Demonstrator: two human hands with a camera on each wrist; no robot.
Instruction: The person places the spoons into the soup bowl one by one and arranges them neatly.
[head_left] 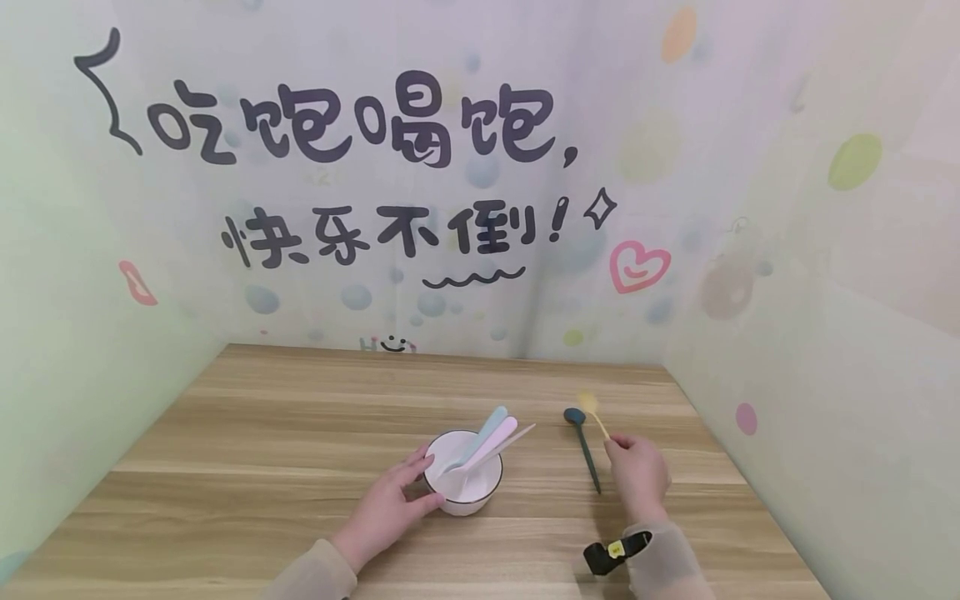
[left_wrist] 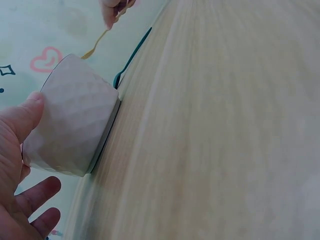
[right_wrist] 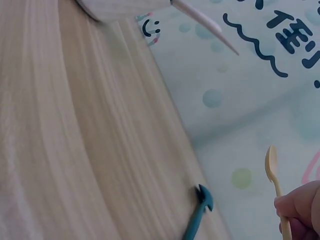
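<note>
A white bowl with a dark rim stands upright on the table. My left hand holds it from the left, thumb and fingers spread around its side. In the left wrist view, the thumb presses on the faceted wall of the bowl. Leaning in the bowl are a light blue handle, a pink spoon and a whitish handle. To the right, my right hand pinches a yellow spoon by its handle, head pointing away. Beside that hand a dark teal spoon lies on the table.
The wood-grain table meets a back wall printed with dark writing and coloured spots. Pale side walls stand on the left and right. A black strap with a small device is around the right wrist.
</note>
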